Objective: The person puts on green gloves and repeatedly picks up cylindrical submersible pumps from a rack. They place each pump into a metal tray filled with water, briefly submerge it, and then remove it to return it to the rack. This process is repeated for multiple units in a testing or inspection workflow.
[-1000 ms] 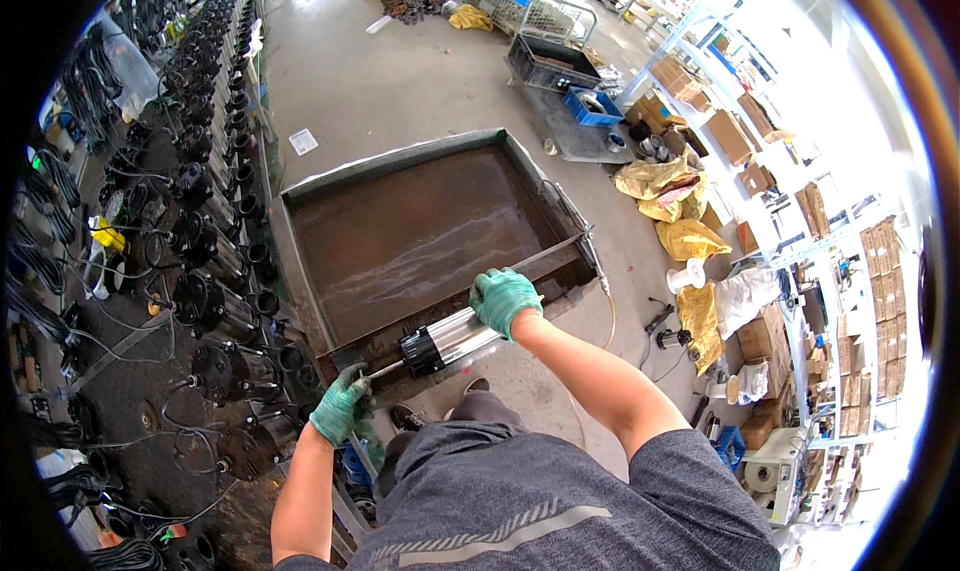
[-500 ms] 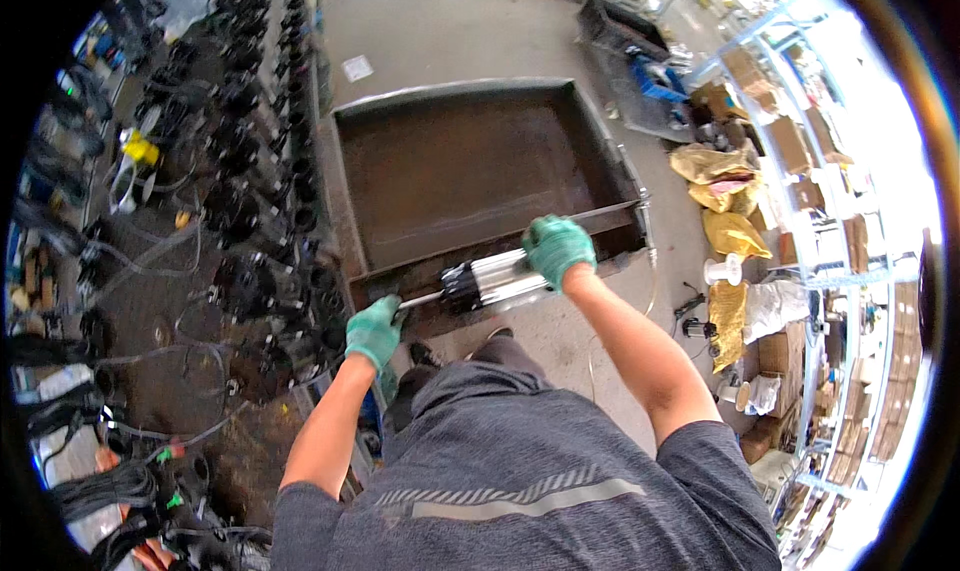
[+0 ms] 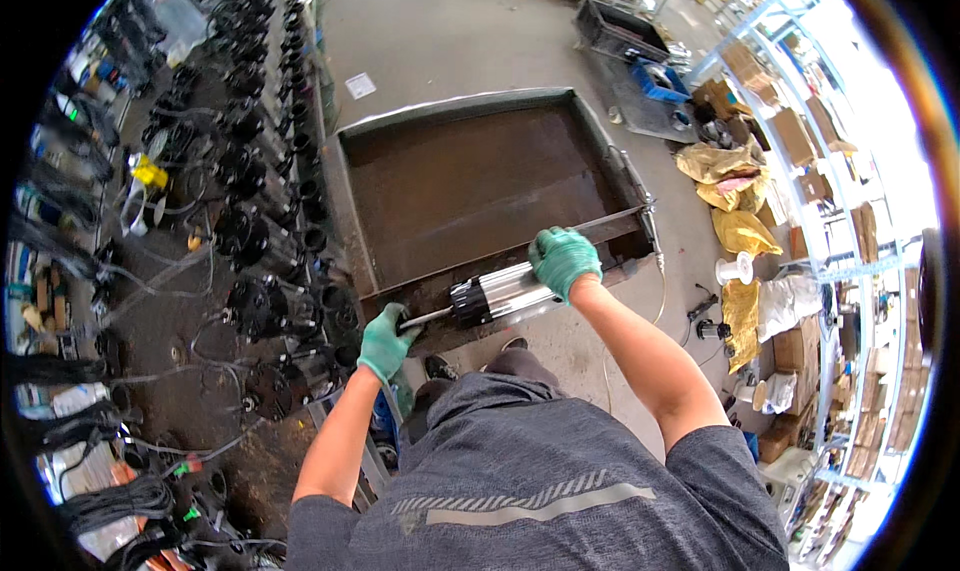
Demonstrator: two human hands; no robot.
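A silver cylindrical motor with a black end lies at a slant over the near strip of a shallow metal tray. Its thin bare shaft sticks out to the left. My left hand, in a green glove, is closed at the free end of that shaft. The fingertips partly hide the tip. My right hand, gloved alike, grips the right end of the motor body from above and covers it. A bar crosses the tray just beyond the motor.
Rows of similar black-ended motors with cables stand along the left. A thin hose hangs at the tray's right corner. Yellow sacks, a white spool, a blue crate and shelving with cartons are on the right.
The view has shifted slightly. Both hands still hold the motor and its shaft; the shaft end now shows more beside my left fingers, and the motor appears slightly more tilted.
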